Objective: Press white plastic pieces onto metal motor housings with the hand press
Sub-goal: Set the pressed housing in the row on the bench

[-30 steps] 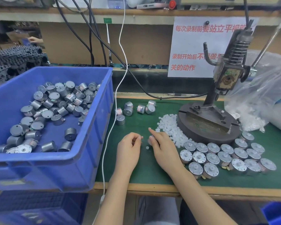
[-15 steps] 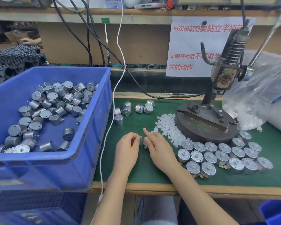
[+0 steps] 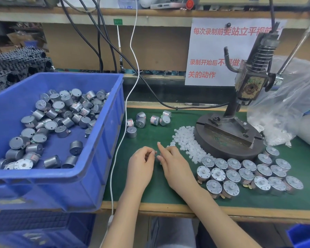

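Centrally, left hand (image 3: 141, 169), right hand (image 3: 176, 169), curled fingertips meeting, anything pinched between too blurred to tell.

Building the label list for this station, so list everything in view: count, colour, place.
mat: one, green, tabletop
bin: one, blue, left
motor housings: many, silver-grey, in the bin
loose motors: a handful, silver-grey, mat, right of the bin
hand press: one, dark metal, mat back right
white plastic pieces: a pile, white, against the press base
capped motors: roughly twenty, silver, white centres, mat front right
bag: one, clear, far right
cable: one, white, hanging beside the bin
notice: one, white, red text, back wall
left hand: one, mid-mat, fingers curled; contents unclear
right hand: one, beside it, forefinger straight
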### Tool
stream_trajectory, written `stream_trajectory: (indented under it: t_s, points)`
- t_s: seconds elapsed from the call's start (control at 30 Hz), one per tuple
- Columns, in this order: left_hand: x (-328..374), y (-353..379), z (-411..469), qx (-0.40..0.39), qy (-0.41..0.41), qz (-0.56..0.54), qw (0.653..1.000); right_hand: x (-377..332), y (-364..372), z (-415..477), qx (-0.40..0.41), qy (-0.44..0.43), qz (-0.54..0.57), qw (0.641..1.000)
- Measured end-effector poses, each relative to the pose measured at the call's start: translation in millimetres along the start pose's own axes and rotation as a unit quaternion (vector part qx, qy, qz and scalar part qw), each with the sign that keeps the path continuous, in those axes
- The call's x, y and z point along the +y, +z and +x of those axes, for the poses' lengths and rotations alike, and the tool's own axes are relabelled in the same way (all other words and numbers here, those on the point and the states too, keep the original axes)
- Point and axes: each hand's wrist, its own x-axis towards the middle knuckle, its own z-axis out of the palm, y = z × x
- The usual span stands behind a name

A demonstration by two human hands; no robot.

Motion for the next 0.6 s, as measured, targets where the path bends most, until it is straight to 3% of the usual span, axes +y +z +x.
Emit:
stream_trajectory:
  t_s: [0.13,0.6]
  points:
    - [3.3,-0.4,0.7,0.005,0.008,0.013,1.0,1.8,-0.4,1.8,-0.013,-0.022,-0.05,0.998]
    - [6.9,-1.3,-3.3,0.02,-0.004,0.013,1.0,-2.0,6.1,1.3,-0.019,-0.03,-0.044,0.998]
